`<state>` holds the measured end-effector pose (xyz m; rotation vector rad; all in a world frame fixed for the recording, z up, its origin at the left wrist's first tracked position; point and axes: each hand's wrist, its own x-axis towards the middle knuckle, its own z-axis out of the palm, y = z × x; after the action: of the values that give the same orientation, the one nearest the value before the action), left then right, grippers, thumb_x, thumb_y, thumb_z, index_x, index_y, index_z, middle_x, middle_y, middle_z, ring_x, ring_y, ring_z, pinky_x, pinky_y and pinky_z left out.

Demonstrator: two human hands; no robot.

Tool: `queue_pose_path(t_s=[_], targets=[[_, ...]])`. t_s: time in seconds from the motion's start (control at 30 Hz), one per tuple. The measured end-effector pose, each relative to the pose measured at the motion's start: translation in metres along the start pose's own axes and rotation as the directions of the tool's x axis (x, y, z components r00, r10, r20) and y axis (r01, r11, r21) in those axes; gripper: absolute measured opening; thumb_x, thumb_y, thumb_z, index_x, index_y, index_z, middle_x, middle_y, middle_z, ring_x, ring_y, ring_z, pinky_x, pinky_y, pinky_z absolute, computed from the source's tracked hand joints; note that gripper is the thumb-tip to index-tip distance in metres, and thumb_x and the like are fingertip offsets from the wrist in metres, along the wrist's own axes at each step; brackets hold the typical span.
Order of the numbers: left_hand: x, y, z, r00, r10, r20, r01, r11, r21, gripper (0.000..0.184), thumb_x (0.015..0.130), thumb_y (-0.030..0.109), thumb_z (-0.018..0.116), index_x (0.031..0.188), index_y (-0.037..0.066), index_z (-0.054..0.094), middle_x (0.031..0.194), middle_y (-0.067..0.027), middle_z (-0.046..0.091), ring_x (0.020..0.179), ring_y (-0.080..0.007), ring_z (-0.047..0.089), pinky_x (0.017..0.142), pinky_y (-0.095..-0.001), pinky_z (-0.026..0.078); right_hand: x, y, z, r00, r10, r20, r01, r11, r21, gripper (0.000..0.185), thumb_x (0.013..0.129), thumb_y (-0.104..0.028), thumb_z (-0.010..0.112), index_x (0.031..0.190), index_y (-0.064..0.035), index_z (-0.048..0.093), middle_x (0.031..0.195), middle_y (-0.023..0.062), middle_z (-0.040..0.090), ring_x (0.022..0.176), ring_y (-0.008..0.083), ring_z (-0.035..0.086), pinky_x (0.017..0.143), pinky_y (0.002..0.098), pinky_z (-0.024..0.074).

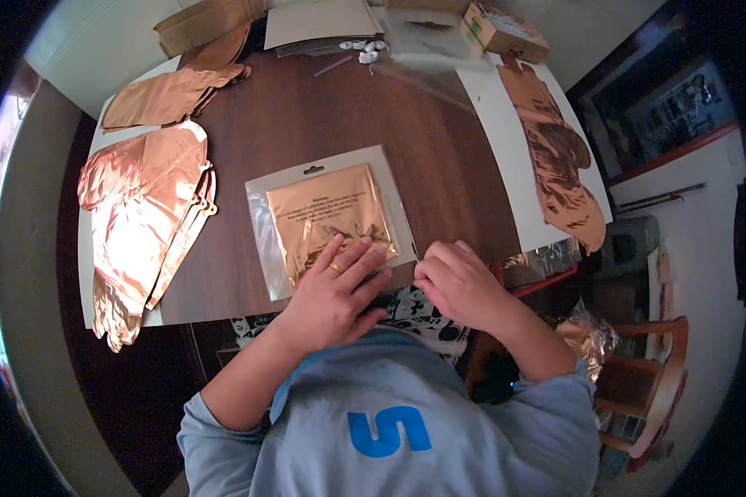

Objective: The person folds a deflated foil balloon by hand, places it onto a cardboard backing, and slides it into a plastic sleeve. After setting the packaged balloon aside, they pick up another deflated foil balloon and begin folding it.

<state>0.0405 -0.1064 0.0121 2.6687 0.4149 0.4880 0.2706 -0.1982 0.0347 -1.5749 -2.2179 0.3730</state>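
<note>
A clear plastic packet (261, 217) with a hang hole at its top lies on the brown table in front of me. Inside it is a folded copper-coloured foil balloon (331, 199) with printed warning text. My left hand (336, 286) rests on the lower part of the packet, fingers stretched out, a ring on one of them. At the packet's lower right corner, my right hand (456, 282) is closed with fingers curled together. Whatever it pinches there is hidden by the fingers.
Flat copper foil balloons (145, 199) lie stacked at the left edge, with more foil balloons (547, 149) on a white sheet (493, 124) at the right. At the back are a stack of card (319, 25), small white pieces (368, 51) and a small box (506, 31). A wooden chair (651, 381) stands at right.
</note>
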Motion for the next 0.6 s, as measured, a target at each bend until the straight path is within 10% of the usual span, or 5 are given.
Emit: queue_pose_path(t_s=[0.23,0.37,0.6], targets=[[-0.002,-0.004,0.002,1.000,0.018,-0.008,-0.018,1.000,0.017,0.054,0.077,0.033,0.076,0.123,0.007,0.064,0.139,-0.0151,0.053,0.135,-0.0359,0.046,0.115,-0.0559,0.028,-0.012,-0.008,0.010,0.959,-0.193,0.208,0.208,0.977,-0.051,0.010,0.083,-0.015,0.063,0.084,-0.0082,0.055,0.084,0.0088,0.050,0.082,0.0280,0.054,0.076,0.0421,0.0402],[-0.003,-0.005,0.005,0.999,0.036,-0.032,-0.034,0.998,0.048,0.055,0.077,0.038,0.076,0.122,0.007,0.065,0.139,-0.0148,0.054,0.134,-0.0360,0.047,0.115,-0.0558,0.029,-0.027,-0.039,0.016,0.957,-0.264,0.120,0.207,0.912,0.354,0.012,0.084,-0.017,0.065,0.087,-0.0091,0.057,0.086,0.0088,0.053,0.083,0.0277,0.056,0.077,0.0415,0.0403],[-0.003,-0.002,0.009,0.996,0.047,-0.079,-0.039,0.995,0.093,0.048,0.080,0.037,0.072,0.116,0.007,0.068,0.135,-0.0136,0.056,0.131,-0.0322,0.049,0.112,-0.0544,0.032,0.002,-0.006,-0.008,0.995,-0.011,-0.102,0.009,1.000,-0.019,0.015,0.079,-0.012,0.069,0.085,-0.0068,0.057,0.088,0.0092,0.053,0.084,0.0288,0.056,0.076,0.0421,0.0418]])
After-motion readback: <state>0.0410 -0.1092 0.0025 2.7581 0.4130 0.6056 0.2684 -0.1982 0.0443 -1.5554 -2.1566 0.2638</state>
